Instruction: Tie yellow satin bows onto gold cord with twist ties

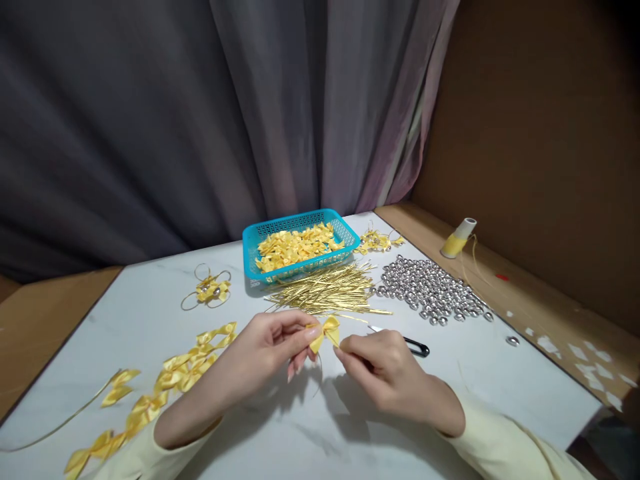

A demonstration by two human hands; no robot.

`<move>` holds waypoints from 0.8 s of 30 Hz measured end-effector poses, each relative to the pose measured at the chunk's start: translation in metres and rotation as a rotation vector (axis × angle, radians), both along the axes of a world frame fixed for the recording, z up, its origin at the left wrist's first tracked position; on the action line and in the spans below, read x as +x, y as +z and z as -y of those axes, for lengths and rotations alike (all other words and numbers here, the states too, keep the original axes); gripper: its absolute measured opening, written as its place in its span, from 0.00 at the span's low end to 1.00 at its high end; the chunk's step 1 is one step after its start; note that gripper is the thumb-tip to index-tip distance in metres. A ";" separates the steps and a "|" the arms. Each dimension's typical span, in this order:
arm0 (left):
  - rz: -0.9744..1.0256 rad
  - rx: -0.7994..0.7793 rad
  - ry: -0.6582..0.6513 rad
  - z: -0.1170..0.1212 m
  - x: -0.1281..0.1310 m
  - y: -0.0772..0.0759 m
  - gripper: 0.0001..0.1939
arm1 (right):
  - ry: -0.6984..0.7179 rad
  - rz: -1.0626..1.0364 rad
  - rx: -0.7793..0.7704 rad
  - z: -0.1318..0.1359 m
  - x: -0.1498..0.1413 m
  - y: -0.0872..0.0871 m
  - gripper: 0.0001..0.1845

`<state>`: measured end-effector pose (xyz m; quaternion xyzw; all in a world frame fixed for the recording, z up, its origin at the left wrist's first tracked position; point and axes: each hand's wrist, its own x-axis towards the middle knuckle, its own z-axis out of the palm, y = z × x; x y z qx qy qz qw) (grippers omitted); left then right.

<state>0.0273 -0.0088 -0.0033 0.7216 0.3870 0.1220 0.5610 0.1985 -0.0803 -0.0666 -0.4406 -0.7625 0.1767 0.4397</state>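
A small yellow ribbon bow (330, 330) is held up over the white table, between both hands. My left hand (283, 340) pinches its left side between thumb and forefinger, the other fingers curled below. My right hand (383, 363) is closed, thumb and forefinger together at the bow's lower right tail. A thin strand hangs down under the bow. Just beyond my right hand lies a craft knife (415, 347) with a black handle, partly hidden by that hand. Past the bow lies a heap of gold twist ties (325, 290).
A blue basket (243, 250) of yellow bows stands at the back. Silver bells or beads (430, 290) lie in a pile to the right, near a thread cone (459, 239). Several bows (145, 410) line the left side; a bow cluster (210, 289) with loops lies behind them.
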 end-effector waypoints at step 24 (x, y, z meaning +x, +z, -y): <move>-0.045 0.297 0.074 0.019 0.002 -0.003 0.11 | 0.019 0.025 -0.010 -0.002 0.003 0.004 0.17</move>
